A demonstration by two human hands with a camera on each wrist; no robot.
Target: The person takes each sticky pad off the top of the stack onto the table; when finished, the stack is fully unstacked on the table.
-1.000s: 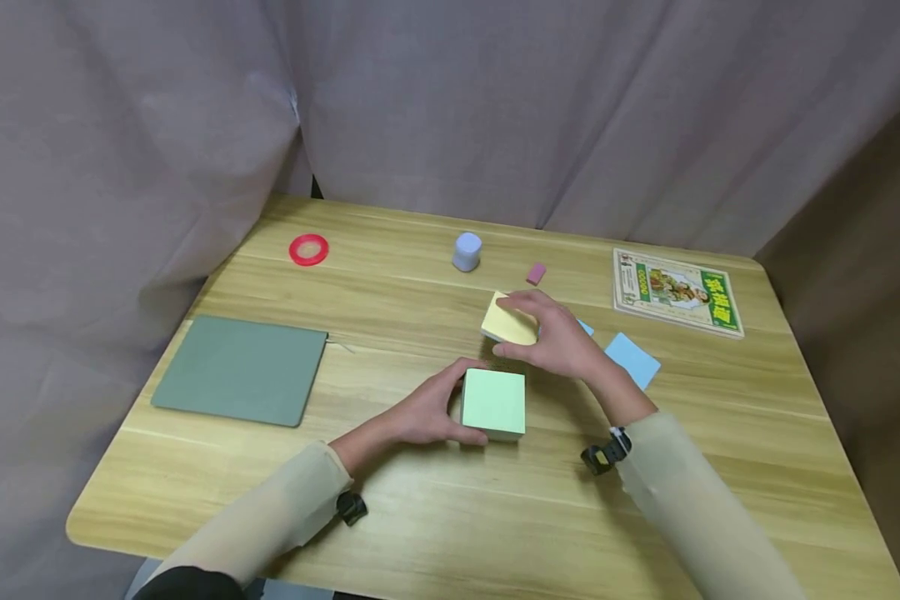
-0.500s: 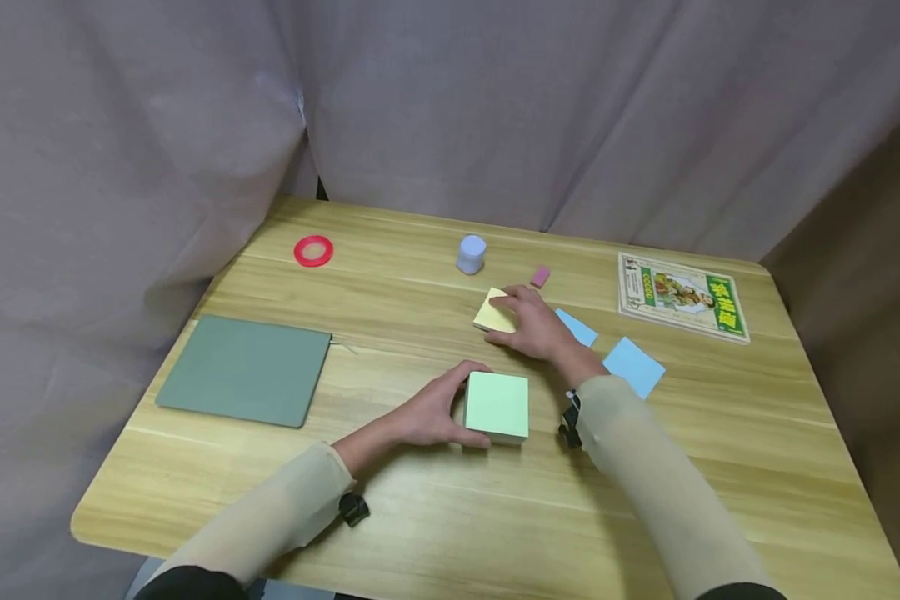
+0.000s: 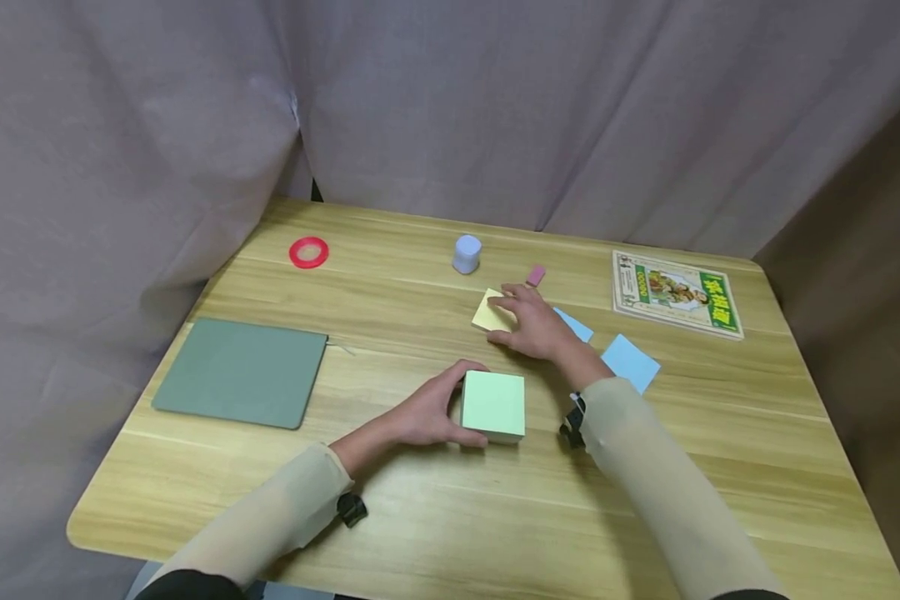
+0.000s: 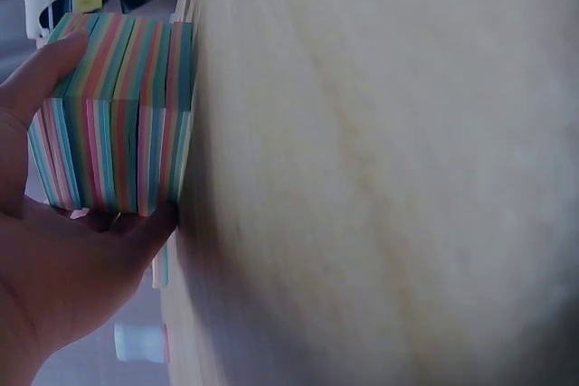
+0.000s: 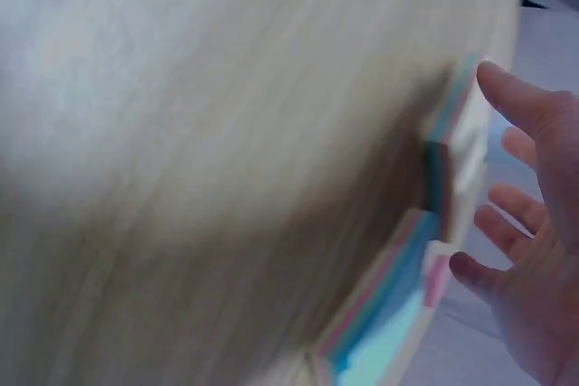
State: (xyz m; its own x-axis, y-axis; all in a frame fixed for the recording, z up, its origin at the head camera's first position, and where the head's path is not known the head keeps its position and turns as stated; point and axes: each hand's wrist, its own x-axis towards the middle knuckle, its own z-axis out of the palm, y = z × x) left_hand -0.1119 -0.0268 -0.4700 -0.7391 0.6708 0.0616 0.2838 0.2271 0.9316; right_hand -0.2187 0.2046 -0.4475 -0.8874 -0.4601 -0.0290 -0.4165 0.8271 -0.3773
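My left hand (image 3: 431,410) grips the side of a thick block of sticky notes (image 3: 493,404) with a pale green top. In the left wrist view, striped layers of several pads (image 4: 118,115) show between thumb and fingers. Farther back, a thin yellow-topped sticky note pad (image 3: 487,312) lies on the table. My right hand (image 3: 536,325) hovers over its right side, fingers spread and loosely bent. In the right wrist view the thumb (image 5: 516,97) is close to the pad's edge (image 5: 439,155); whether it touches is unclear. Two blue-topped pads (image 3: 632,364) lie right of this hand, one partly hidden.
A grey-green notebook (image 3: 242,372) lies at the left, a red tape ring (image 3: 309,252) at the back left. Behind the yellow pad are a lavender container (image 3: 467,254) and a pink eraser (image 3: 536,275). An illustrated booklet (image 3: 677,293) lies at the back right.
The yellow pad, held tilted above the table a second ago, came down slightly to the left and now lies flat. My right fingers have loosened from it. The left hand stays on the green-topped block.
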